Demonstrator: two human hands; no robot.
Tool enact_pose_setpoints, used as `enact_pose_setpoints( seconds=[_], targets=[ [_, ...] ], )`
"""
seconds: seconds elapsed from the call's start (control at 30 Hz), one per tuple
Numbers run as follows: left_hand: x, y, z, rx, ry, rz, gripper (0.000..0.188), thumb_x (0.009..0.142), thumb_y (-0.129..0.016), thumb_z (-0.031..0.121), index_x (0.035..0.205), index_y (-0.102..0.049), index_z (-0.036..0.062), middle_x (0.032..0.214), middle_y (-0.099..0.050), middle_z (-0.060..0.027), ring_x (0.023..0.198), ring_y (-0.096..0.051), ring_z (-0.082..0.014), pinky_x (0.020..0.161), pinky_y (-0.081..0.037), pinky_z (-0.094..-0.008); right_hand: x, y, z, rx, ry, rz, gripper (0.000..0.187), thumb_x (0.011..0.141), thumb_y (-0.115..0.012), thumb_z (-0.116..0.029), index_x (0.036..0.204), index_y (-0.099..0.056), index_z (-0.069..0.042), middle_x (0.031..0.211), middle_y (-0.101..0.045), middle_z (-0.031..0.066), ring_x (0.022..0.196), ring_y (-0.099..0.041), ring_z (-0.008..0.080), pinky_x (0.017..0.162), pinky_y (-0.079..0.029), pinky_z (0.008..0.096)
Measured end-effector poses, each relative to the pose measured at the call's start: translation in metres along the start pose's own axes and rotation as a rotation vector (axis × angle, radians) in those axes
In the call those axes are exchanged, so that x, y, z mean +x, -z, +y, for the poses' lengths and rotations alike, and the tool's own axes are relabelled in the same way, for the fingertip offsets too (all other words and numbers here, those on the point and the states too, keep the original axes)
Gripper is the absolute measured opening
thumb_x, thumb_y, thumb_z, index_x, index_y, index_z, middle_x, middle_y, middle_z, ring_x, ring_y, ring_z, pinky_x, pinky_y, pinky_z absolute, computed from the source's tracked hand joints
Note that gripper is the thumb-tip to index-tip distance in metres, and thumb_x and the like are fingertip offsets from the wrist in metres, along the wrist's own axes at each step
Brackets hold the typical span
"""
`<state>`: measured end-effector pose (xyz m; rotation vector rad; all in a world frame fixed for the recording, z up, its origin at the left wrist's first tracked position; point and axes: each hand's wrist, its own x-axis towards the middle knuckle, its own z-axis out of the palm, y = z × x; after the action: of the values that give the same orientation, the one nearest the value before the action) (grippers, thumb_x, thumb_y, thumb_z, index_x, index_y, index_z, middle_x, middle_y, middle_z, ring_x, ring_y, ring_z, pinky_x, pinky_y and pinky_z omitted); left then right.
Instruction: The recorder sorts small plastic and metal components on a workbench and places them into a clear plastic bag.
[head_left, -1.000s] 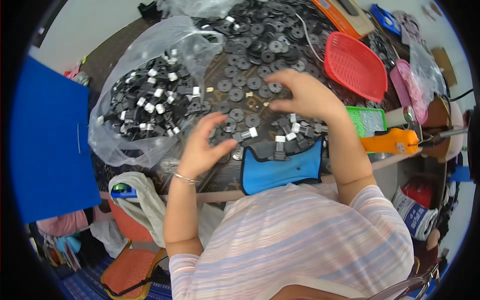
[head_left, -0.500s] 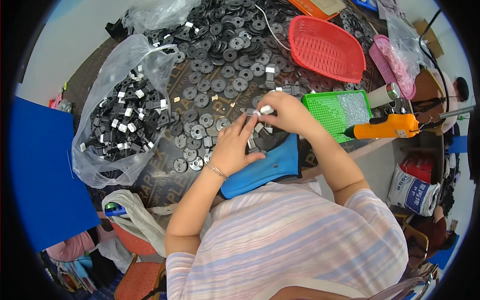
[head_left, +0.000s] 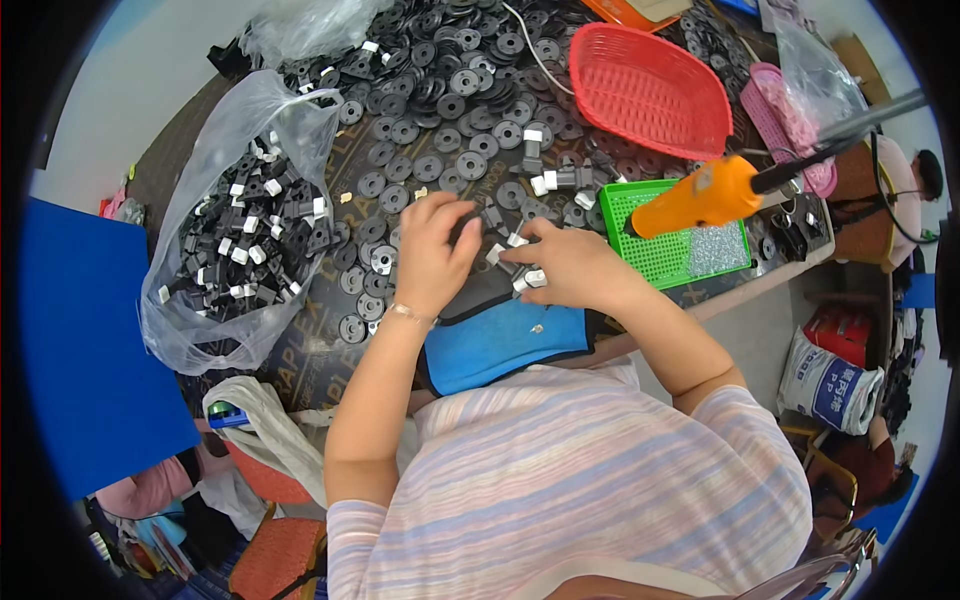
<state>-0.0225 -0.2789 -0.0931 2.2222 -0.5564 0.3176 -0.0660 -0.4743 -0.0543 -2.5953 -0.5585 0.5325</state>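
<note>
My left hand (head_left: pixel 432 260) hovers over the table with fingers curved and thumb apart, nothing visible between them. To its right, the fingers of my right hand (head_left: pixel 580 265) close around a small black plastic part with a white cap (head_left: pixel 528 281). Other white-capped parts lie against those fingertips, and the fingers partly hide them. Black round discs with centre holes (head_left: pixel 427 168) lie loose beyond both hands. More white-capped black parts (head_left: pixel 568 179) rest just past my right hand. A blue cloth pad (head_left: pixel 505 350) lies at the table's near edge, below the hands.
A clear plastic bag (head_left: pixel 240 330) of white-capped parts lies left. On the right, an orange electric screwdriver (head_left: pixel 697 198) hangs over a green basket (head_left: pixel 655 262) holding small silvery pieces. Behind stands a red basket (head_left: pixel 650 90). Heaped discs (head_left: pixel 465 80) cover the far table.
My left hand has drawn away from my right and lifted left, its fingers curling. My right hand has moved slightly down among the parts. The orange screwdriver has swung left and tilted over the green basket.
</note>
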Motion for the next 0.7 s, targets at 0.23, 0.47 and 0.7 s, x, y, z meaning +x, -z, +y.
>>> enact_pose_setpoints(
  seconds=[0.23, 0.47, 0.7],
  targets=[
    [0.006, -0.027, -0.016, 0.306, -0.075, -0.295, 0.041, 0.067, -0.071, 0.021, 0.103, -0.058, 0.0054, 0.100, -0.057, -0.0097, 0.100, -0.051, -0.0295, 0.082, -0.043, -0.0404, -0.009, -0.008, -0.017, -0.266, 0.086, -0.062, 0.057, 0.073, -0.067, -0.021, 0.126, -0.049, -0.026, 0.101, -0.050, 0.0131, 0.068, -0.062, 0.0267, 0.061, -0.051, 0.0370],
    [0.003, 0.025, -0.014, -0.082, 0.278, -0.083, 0.033, 0.072, -0.070, 0.023, 0.094, -0.060, -0.0002, 0.087, -0.061, -0.0154, 0.080, -0.058, -0.0300, 0.070, -0.047, -0.0367, -0.005, -0.009, -0.024, -0.339, 0.142, -0.071, 0.043, 0.078, -0.055, -0.012, 0.120, -0.057, -0.019, 0.097, -0.052, 0.0140, 0.068, -0.063, 0.0278, 0.058, -0.050, 0.0381],
    [0.020, 0.171, -0.079, 0.711, 0.267, 0.479, 0.074, 0.066, -0.075, 0.024, 0.127, -0.038, 0.0008, 0.127, -0.040, -0.0231, 0.119, -0.037, -0.0398, 0.099, -0.031, -0.0451, -0.007, -0.013, -0.036, -0.472, 0.222, -0.052, 0.032, 0.075, -0.059, -0.014, 0.106, -0.064, -0.014, 0.107, -0.055, 0.0107, 0.083, -0.061, 0.0272, 0.066, -0.050, 0.0347]
  ],
)
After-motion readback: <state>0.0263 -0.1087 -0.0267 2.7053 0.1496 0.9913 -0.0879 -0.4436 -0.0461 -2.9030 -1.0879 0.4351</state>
